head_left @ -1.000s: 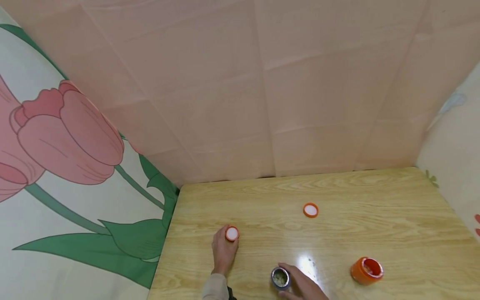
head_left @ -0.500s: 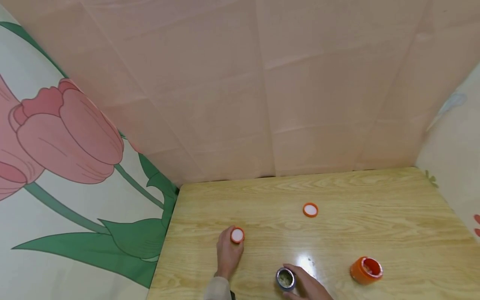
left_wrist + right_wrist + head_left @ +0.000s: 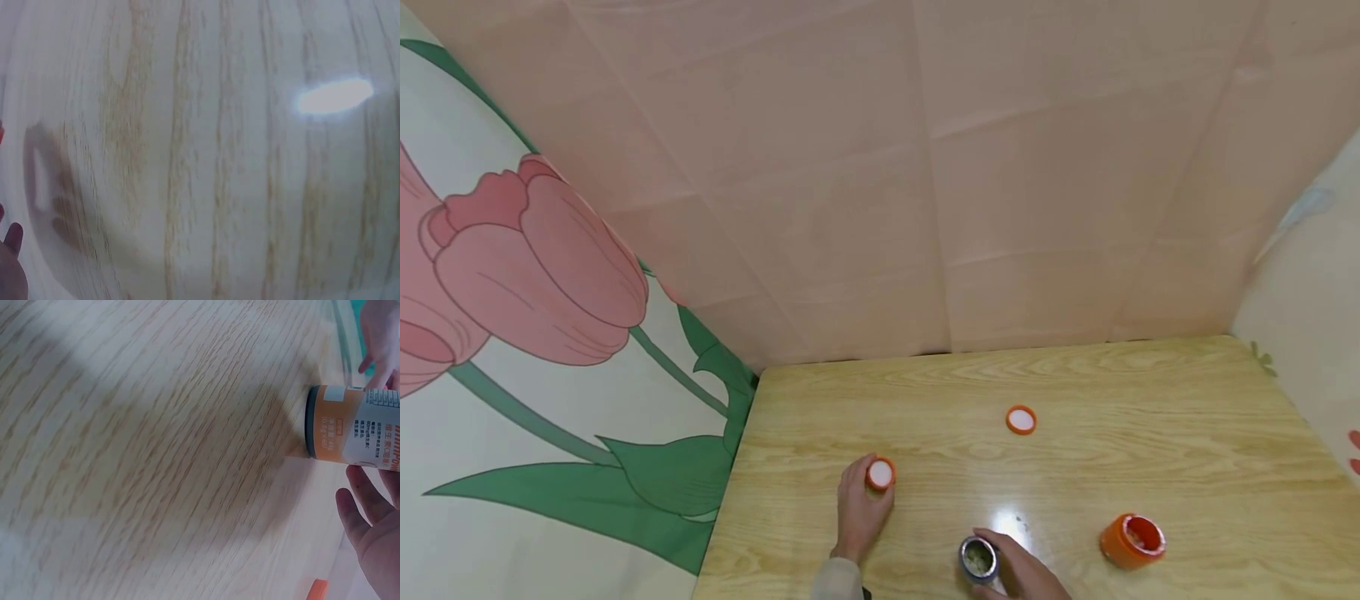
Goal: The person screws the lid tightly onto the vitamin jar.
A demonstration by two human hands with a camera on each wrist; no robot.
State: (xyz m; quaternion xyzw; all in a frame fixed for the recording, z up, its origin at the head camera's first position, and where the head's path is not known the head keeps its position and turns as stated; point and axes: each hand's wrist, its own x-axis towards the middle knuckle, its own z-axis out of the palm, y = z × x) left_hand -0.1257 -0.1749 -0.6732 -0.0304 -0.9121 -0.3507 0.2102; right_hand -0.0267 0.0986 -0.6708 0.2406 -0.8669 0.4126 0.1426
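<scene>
Between the thumb and fingers of my left hand (image 3: 862,513) is a small round lid (image 3: 881,473) with an orange rim and white inside, facing up. At the left edge of the left wrist view only part of the hand (image 3: 11,275) shows. My right hand (image 3: 1028,567) grips an uncovered canister (image 3: 978,558) with a dark body, a silvery rim and pale greenish contents. The right wrist view gives its orange and grey printed label (image 3: 350,422), with fingers (image 3: 365,494) against its side. Whether the canister touches the table cannot be told.
Toward the back of the wood-grain table (image 3: 925,400) lies a second orange-rimmed lid (image 3: 1021,420), white side up. An uncovered orange jar (image 3: 1132,542) stands to the right, something pale inside it. A pinkish cloth (image 3: 850,208) hangs behind; a tulip-patterned wall (image 3: 550,417) borders the left side.
Both hands have shifted a little to the right and toward me, the left carrying the lid and the right carrying the canister. The other lid and the orange jar stay put.
</scene>
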